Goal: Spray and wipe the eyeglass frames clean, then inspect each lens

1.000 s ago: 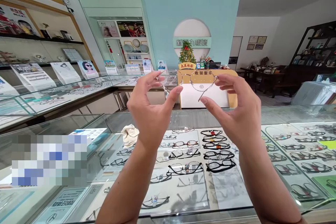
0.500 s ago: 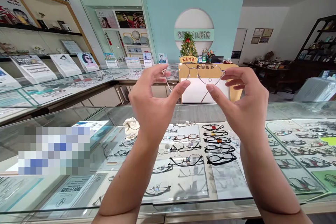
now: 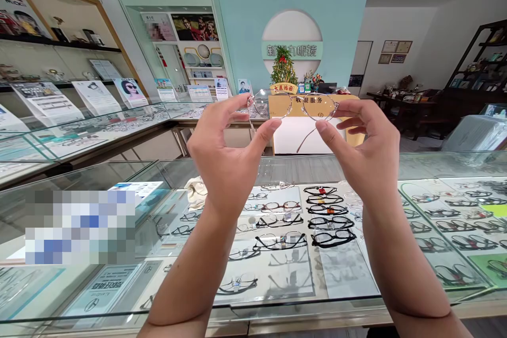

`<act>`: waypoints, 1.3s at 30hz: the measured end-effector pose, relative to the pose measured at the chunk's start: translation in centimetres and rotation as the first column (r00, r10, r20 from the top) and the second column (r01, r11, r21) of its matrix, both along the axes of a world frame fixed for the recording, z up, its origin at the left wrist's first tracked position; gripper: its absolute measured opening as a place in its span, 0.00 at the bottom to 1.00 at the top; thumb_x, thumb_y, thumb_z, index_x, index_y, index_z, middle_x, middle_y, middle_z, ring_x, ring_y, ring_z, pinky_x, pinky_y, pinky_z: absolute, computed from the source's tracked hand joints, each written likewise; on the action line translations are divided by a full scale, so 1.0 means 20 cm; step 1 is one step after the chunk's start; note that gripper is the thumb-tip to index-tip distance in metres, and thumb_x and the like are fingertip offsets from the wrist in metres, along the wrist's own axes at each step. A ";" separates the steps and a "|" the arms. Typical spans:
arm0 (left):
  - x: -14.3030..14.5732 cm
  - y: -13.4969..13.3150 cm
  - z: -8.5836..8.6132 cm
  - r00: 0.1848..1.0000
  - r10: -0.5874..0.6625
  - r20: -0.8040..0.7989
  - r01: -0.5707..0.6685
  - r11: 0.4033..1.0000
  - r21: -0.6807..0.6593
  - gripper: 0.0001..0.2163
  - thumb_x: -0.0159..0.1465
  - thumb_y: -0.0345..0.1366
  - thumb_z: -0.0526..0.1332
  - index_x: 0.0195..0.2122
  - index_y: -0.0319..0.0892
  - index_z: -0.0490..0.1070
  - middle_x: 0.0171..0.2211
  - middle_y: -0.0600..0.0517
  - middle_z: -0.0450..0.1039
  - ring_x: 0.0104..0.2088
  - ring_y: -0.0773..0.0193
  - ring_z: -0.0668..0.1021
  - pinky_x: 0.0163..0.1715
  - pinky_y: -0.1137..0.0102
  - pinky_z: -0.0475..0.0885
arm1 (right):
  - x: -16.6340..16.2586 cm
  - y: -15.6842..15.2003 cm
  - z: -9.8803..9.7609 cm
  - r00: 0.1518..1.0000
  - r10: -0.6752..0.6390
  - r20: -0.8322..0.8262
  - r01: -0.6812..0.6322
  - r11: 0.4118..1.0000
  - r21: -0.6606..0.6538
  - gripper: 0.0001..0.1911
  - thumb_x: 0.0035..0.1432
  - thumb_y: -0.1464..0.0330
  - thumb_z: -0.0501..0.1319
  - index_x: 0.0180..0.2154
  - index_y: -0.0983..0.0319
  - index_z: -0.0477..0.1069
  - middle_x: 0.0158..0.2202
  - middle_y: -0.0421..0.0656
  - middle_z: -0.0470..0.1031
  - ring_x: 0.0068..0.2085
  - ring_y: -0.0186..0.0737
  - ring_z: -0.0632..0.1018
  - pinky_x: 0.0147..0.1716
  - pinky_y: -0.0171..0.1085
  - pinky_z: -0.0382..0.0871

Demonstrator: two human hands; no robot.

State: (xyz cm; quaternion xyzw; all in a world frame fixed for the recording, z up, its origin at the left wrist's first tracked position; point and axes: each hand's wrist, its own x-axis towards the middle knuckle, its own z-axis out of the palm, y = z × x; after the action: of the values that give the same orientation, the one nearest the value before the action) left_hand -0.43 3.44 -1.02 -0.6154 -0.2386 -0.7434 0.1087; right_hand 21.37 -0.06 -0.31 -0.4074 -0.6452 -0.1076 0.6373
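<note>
A pair of thin metal-rimmed eyeglasses (image 3: 292, 106) is held up above the glass counter, lenses facing away and temples hanging toward me. My left hand (image 3: 227, 142) grips the frame's left end between thumb and fingers. On the other side, my right hand (image 3: 362, 142) pinches the right end near the hinge, thumb below the rim. One slim temple slants down between the hands. Below, inside the display case, dark-framed eyeglasses (image 3: 331, 223) lie in a column beside rows of other frames (image 3: 280, 241).
The glass display counter (image 3: 277, 306) spans the front. A crumpled cream cloth (image 3: 195, 193) lies left of my forearm. Standing calendars (image 3: 132, 92) line the left counter. Beyond are a cashier desk (image 3: 304, 134), a potted plant (image 3: 283, 71) and a plastic-wrapped grey object (image 3: 477, 134).
The eyeglasses have tilted and turned slightly, their right side shifting a little. Both hands have moved slightly left and still hold the frame ends.
</note>
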 end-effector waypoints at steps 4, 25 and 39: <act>0.00 0.00 0.00 1.000 0.015 0.004 -0.015 1.000 -0.002 0.21 0.62 0.57 0.77 0.52 0.58 0.83 0.49 0.51 0.84 0.45 0.47 0.86 0.48 0.45 0.83 | -0.01 -0.01 0.00 1.000 0.003 -0.021 -0.003 1.000 -0.022 0.18 0.65 0.53 0.71 0.51 0.54 0.77 0.50 0.45 0.86 0.43 0.46 0.85 0.46 0.50 0.80; 0.00 0.13 -0.02 0.982 -0.187 0.033 0.189 0.972 -0.142 0.24 0.59 0.61 0.77 0.50 0.54 0.83 0.46 0.50 0.85 0.41 0.53 0.87 0.45 0.54 0.85 | -0.01 -0.04 -0.01 0.999 -0.025 0.026 0.022 0.990 0.136 0.21 0.68 0.55 0.70 0.59 0.48 0.73 0.55 0.48 0.81 0.49 0.54 0.83 0.49 0.57 0.82; -0.02 0.18 -0.02 0.938 -0.346 0.022 0.345 0.926 -0.155 0.25 0.59 0.59 0.79 0.53 0.54 0.80 0.50 0.50 0.86 0.47 0.53 0.86 0.47 0.53 0.80 | -0.01 -0.02 0.00 0.997 0.049 0.058 -0.055 0.992 0.111 0.23 0.70 0.56 0.68 0.62 0.47 0.67 0.53 0.49 0.81 0.57 0.59 0.83 0.55 0.62 0.80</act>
State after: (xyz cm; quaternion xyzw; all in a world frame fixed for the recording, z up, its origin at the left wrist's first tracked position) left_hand -0.79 7.05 -1.43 -0.6564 -0.1840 -0.7281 -0.0717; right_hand 21.08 -0.52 -0.40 -0.3508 -0.6657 -0.1382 0.6439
